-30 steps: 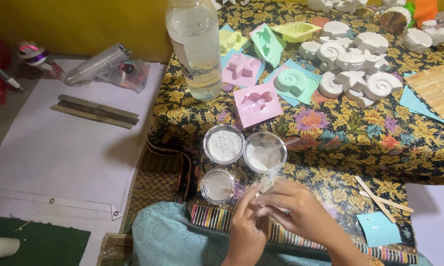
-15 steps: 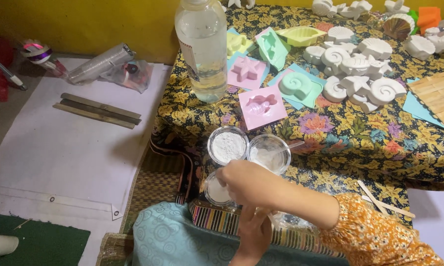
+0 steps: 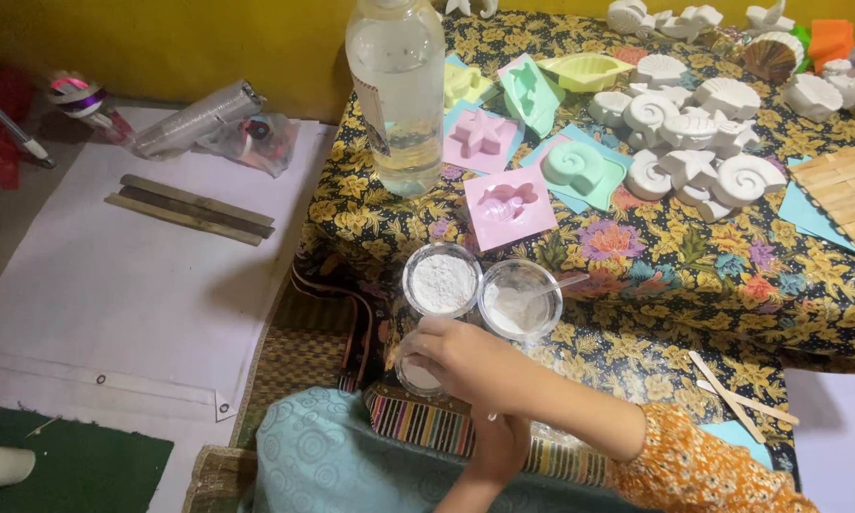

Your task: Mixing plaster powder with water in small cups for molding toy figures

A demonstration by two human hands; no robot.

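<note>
At the near edge of the tabletop (image 3: pixel 693 275), which is covered by a dark cloth with yellow flowers, three small clear cups are grouped together. The right hand (image 3: pixel 470 361), reached across from an orange patterned sleeve (image 3: pixel 707 465), is laid over the nearest cup (image 3: pixel 416 372), with its fingers curled around the rim; that cup is largely hidden, and white powder is seen at its bottom. The left hand (image 3: pixel 498 442) is seen just below the right forearm, near the striped edge of the cloth; whether its fingers are closed on anything cannot be told. Just behind the held cup, a cup of white powder (image 3: pixel 441 282) is set, and a cup with a spoon (image 3: pixel 519 301) stands touching it on the right. Farther back, a clear plastic bottle (image 3: pixel 397 90), partly filled with water, is placed upright. To its right, a pink fish mould (image 3: pixel 510 204), a pink star mould (image 3: pixel 481 138) and a green shell mould (image 3: pixel 579 169) are laid flat. White plaster shells (image 3: pixel 693 142) are clustered beyond them. Two wooden sticks (image 3: pixel 731 399) are laid near the right front corner. On the floor to the left, a white sheet (image 3: pixel 114 285) is spread, and bamboo strips (image 3: pixel 190 207) are laid on it.
</note>
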